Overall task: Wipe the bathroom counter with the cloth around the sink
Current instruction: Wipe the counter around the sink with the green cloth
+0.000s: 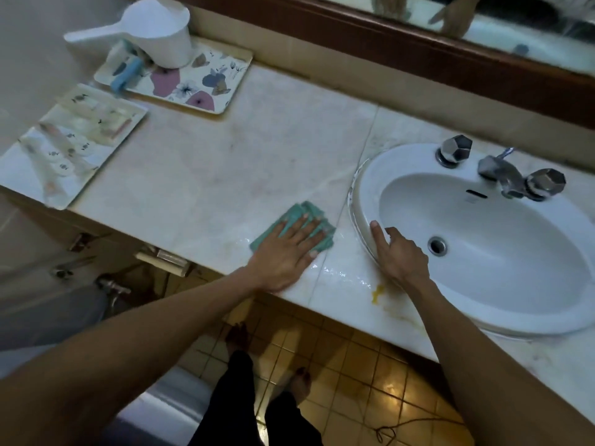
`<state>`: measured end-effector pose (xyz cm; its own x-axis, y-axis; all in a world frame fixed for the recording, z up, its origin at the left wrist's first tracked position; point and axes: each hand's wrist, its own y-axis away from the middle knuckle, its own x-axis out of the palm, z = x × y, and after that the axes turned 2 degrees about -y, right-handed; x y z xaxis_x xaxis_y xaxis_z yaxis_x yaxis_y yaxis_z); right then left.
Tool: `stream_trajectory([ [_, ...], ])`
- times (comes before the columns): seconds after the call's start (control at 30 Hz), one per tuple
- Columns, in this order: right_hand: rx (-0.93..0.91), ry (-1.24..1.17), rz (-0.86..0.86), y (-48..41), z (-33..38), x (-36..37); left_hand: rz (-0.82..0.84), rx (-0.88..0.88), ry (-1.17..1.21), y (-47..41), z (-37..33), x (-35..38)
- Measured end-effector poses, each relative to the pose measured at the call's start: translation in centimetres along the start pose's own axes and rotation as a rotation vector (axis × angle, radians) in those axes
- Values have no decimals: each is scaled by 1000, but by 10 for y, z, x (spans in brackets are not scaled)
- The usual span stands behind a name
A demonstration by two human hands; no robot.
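A folded teal cloth lies flat on the pale marble counter, just left of the white oval sink. My left hand presses down on the cloth with fingers spread, covering most of it. My right hand rests on the sink's left rim, fingers loosely apart, holding nothing. Wet streaks shine on the counter between my two hands, and a yellow stain sits near the front edge.
A chrome tap with two knobs stands behind the sink. At the far left a floral tray carries a white scoop; a second tray holds small toiletries. A mirror frame runs along the back wall.
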<state>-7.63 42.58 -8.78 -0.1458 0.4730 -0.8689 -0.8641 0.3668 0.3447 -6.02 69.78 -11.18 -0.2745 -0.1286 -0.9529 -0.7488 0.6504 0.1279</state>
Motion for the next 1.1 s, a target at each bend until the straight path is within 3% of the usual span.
stream_trajectory([
  [0.07,-6,-15,3,0,0,-1,44,146,-22,36,27,-3],
  [0.13,-10,-20,18,0,-2,-2,53,153,-78,43,63,-16],
  [0.23,-2,-26,42,-1,-2,-2,-13,-133,-112,0,90,-33],
  [0.3,5,-47,69,-3,-3,-3,-111,-430,-33,-43,68,-32],
  [0.37,7,-87,125,-3,-6,-6,-174,-591,28,-74,26,-24],
  [0.43,-6,-119,190,-2,-9,-11,-172,-513,44,-75,-18,-10],
  [0.57,-40,-159,205,4,-12,-16,-88,-158,-11,-3,-65,22],
  [0.67,-68,-154,215,9,-15,-19,8,105,-79,52,-34,18],
  [0.73,-111,-149,209,12,-19,-21,31,140,-137,65,8,4],
  [0.9,-115,-85,174,29,-44,-22,-46,-363,-57,27,41,-17],
  [1.0,-87,-66,146,42,-70,-29,-177,-630,43,-6,-10,-3],
  [1.1,-67,-53,114,54,-95,-35,-257,-700,119,-17,-79,18],
])
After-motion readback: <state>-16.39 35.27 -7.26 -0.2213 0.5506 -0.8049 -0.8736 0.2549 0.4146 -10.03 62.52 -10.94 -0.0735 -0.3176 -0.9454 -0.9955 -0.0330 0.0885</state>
